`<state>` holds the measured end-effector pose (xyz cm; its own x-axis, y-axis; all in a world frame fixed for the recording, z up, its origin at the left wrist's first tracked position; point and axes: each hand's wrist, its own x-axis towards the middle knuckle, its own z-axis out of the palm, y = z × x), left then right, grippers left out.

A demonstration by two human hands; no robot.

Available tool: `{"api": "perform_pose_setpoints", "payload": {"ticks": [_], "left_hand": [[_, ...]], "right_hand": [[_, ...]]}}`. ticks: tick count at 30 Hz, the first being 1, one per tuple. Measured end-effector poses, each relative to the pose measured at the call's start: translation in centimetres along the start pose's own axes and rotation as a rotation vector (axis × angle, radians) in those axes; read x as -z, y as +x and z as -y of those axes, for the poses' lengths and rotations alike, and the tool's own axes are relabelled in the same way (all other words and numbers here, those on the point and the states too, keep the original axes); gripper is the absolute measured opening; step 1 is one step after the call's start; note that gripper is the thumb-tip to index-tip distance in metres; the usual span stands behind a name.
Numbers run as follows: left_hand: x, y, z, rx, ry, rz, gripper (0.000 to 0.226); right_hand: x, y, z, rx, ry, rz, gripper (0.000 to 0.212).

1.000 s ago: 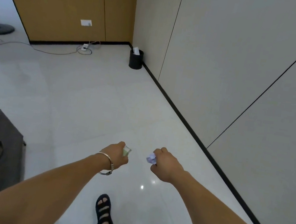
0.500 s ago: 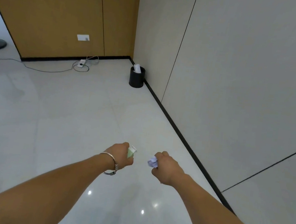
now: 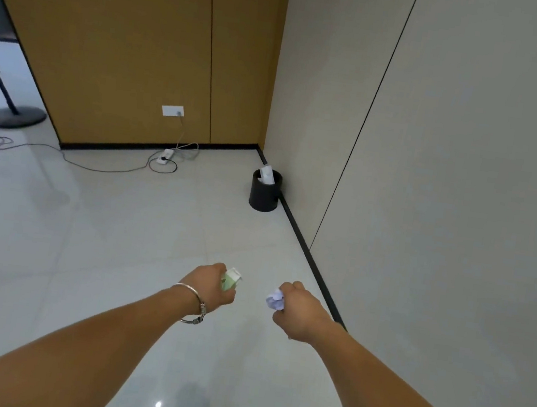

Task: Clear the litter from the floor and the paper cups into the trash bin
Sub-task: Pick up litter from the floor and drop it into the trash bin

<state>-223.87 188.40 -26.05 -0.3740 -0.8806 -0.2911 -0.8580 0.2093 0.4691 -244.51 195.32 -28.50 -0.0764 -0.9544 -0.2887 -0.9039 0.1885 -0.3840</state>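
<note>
A small green and white piece of litter (image 3: 231,278) sits in the left hand (image 3: 212,285), and the fingers are curled tight around it so only its top pokes out. A crumpled ball of pale paper (image 3: 275,300) sits in the right hand (image 3: 301,310), which grips it in a closed fist too. Both hands are held out in front of the person, side by side and a little apart, up in the air above the floor (image 3: 102,232). A thin silver bracelet (image 3: 195,303) hangs around the left wrist. The black trash bin (image 3: 264,193) is well ahead of the hands. It stands upright on the floor near the corner of the room, right beside the pale wall (image 3: 454,159) and its dark strip at the bottom. A white piece of paper (image 3: 266,175) sticks up out of the bin. The floor is white and shiny. To the left of the bin, a white power strip (image 3: 166,156) lies on the floor by the brown wall (image 3: 129,31), with a cord going up to a white socket (image 3: 172,110). More thin cords trail across the floor to the left. Far off on the left stands a dark round base (image 3: 15,115) with a pole.
</note>
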Motion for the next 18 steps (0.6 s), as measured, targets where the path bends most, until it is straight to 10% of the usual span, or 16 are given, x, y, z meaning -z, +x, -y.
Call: {"api": "perform_pose_setpoints", "payload": {"ticks": [18], "left_hand": [[11.8, 44.8, -3.4, -0.032, 0.013, 0.058, 0.038]], "right_hand": [[14.5, 41.5, -4.7, -0.053, -0.006, -0.027, 0.036]]}}
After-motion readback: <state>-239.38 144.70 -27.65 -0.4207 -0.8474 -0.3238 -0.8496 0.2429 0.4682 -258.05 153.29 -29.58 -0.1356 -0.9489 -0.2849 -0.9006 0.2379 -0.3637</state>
